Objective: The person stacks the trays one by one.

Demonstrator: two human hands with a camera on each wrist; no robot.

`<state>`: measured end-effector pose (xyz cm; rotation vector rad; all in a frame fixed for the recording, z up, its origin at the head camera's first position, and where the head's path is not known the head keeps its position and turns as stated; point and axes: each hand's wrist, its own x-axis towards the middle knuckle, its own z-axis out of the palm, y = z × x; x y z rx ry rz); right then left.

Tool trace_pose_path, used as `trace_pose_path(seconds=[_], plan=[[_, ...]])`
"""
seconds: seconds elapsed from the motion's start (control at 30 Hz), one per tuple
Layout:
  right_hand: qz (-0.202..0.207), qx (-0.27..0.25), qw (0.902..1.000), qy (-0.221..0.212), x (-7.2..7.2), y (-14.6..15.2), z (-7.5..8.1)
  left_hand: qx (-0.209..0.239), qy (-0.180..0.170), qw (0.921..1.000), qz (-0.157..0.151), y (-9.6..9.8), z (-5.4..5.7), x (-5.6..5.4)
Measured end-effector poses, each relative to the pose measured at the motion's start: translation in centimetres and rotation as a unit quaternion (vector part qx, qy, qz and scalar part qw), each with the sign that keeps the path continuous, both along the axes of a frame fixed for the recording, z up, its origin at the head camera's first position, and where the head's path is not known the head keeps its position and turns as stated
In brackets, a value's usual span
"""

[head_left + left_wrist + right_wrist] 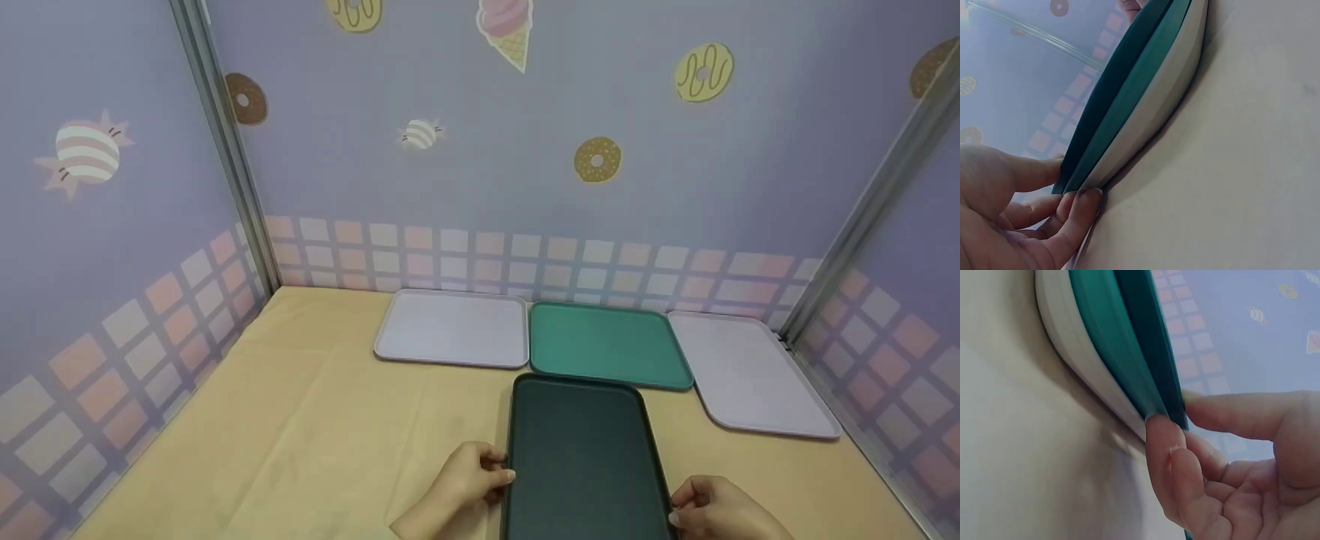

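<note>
A dark green rectangular tray (581, 457) lies lengthwise at the front of the table. The wrist views reveal it as the top of a stack, over a lighter green tray (1129, 101) and a white tray (1058, 329). My left hand (469, 476) pinches the left long edge, thumb on the dark rim and fingers curled at the edges beneath. On the opposite edge, a little nearer to me, my right hand (720, 510) pinches with its thumb on the dark rim and fingertips against the side. How many of the stacked trays the fingers hold, I cannot tell.
Along the back wall lie a white tray (454, 328), a green tray (609, 345) and, angled at the right, another white tray (754, 375). A yellow cloth (337, 420) covers the table. Patterned walls with metal corner posts (232, 150) enclose the back and sides.
</note>
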<state>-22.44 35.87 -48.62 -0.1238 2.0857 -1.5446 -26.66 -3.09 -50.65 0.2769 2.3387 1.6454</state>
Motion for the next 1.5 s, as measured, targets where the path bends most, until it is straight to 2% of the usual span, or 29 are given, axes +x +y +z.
trace_pose_path(seconds=[0.1, 0.17, 0.23, 0.3, 0.4, 0.47, 0.5, 0.57, 0.63, 0.87, 1.0, 1.13, 1.3, 1.5], plan=[[0.006, 0.009, 0.9999, -0.009, -0.3, 0.4, 0.1, -0.007, 0.003, 1.0000, 0.003, 0.0, 0.0, -0.1], [0.000, 0.036, 0.9993, 0.003, -0.7, 0.7, 0.4, -0.008, -0.001, 0.9999, 0.007, 0.0, 0.0, -0.1], [-0.024, 0.072, 0.9966, 0.034, -1.2, 1.0, 0.9, -0.006, -0.006, 0.9999, 0.010, 0.0, 0.0, -0.1], [-0.078, 0.113, 0.9872, 0.081, -2.0, 1.4, 1.4, 0.000, -0.010, 0.9999, 0.012, 0.0, 0.0, -0.2], [-0.177, 0.169, 0.9583, 0.148, -3.7, 2.4, 2.0, 0.009, -0.013, 0.9998, 0.012, 0.1, 0.0, -0.2], [-0.225, 0.217, 0.9307, 0.191, -4.9, 3.4, 2.1, 0.016, -0.023, 0.9995, 0.013, 0.1, 0.0, -0.2], [-0.236, 0.242, 0.9177, 0.208, -5.4, 4.0, 2.1, 0.019, -0.030, 0.9993, 0.014, 0.2, 0.0, -0.2], [-0.249, 0.282, 0.8985, 0.226, -6.4, 5.1, 1.8, 0.025, -0.046, 0.9985, 0.018, 0.3, 0.1, -0.1], [-0.248, 0.317, 0.8843, 0.237, -7.2, 5.8, 1.3, 0.029, -0.058, 0.9976, 0.022, 0.3, 0.1, -0.1], [-0.225, 0.347, 0.8875, 0.202, -8.7, 6.8, -0.4, 0.035, -0.061, 0.9973, 0.021, 0.2, 0.0, 0.1], [-0.216, 0.368, 0.8779, 0.217, -8.9, 6.9, -0.7, 0.037, -0.055, 0.9977, 0.015, 0.1, -0.1, 0.0], [-0.190, 0.391, 0.8703, 0.231, -8.9, 6.9, -0.6, 0.036, -0.044, 0.9983, 0.014, 0.1, -0.1, 0.0], [-0.174, 0.416, 0.8604, 0.237, -8.5, 6.8, -0.6, 0.036, -0.046, 0.9982, 0.015, 0.1, -0.1, -0.1], [-0.153, 0.426, 0.8611, 0.232, -6.8, 6.6, -0.6, 0.043, -0.061, 0.9971, 0.017, 0.2, -0.1, 0.0]])
